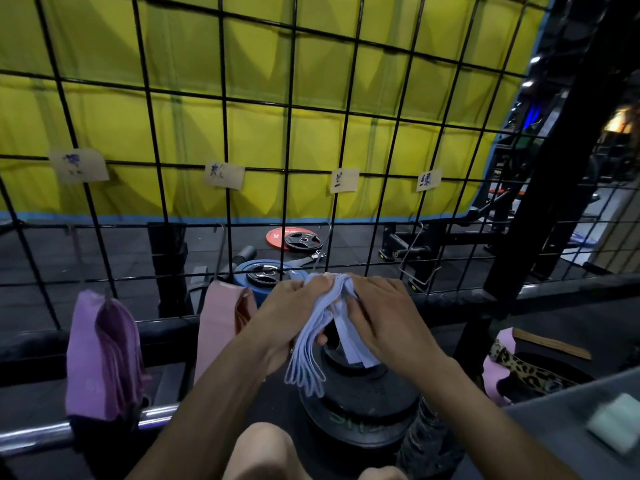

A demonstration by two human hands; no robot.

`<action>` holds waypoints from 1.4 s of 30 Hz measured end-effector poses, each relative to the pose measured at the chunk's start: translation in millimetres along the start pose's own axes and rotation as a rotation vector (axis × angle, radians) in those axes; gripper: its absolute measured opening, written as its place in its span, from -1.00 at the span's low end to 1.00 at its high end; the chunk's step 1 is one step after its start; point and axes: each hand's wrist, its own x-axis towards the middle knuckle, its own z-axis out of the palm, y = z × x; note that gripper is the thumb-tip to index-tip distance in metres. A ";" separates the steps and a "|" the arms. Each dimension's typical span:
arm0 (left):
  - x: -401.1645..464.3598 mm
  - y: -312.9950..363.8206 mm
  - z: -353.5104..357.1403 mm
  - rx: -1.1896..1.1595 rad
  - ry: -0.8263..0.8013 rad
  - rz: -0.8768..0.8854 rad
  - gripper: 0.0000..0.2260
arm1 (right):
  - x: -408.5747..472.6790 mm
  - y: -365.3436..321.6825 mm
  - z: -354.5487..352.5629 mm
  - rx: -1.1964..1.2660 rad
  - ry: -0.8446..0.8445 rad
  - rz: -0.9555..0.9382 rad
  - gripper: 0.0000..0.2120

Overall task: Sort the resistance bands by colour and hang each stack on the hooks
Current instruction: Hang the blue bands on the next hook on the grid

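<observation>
Both hands hold a stack of light blue resistance bands [313, 344] up against the black wire grid [225, 133], under the third paper label [344, 180]. My left hand [291, 310] grips the bands' upper left part. My right hand [384, 313] grips their upper right part, fingers curled over the top. The loops hang down between the hands. A purple stack [104, 355] hangs at the left under the first label [79, 165]. A pink stack [221, 327] hangs under the second label [224, 176]. A bare metal hook [415, 254] hangs below the fourth label [428, 180].
Black weight plates [360, 403] are stacked right below the hands. A steel bar [41, 434] runs along the lower left. At the right lie a leopard-print band [530, 368], a pink band [495, 372] and a pale green band [614, 422] on a grey surface. More plates lie behind the grid.
</observation>
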 end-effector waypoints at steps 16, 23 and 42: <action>4.9 12.1 3.7 -0.114 -0.168 -0.086 -0.58 | 16.3 3.6 -28.4 0.118 0.154 -0.115 -0.73; 8.9 6.7 9.5 -0.217 -0.139 -0.123 -0.69 | 13.3 5.5 -25.6 0.000 0.158 -0.109 -0.64; -31.6 -40.9 5.4 -0.004 -0.014 0.165 -0.42 | 0.0 -29.5 -19.4 0.729 -0.069 0.319 -0.84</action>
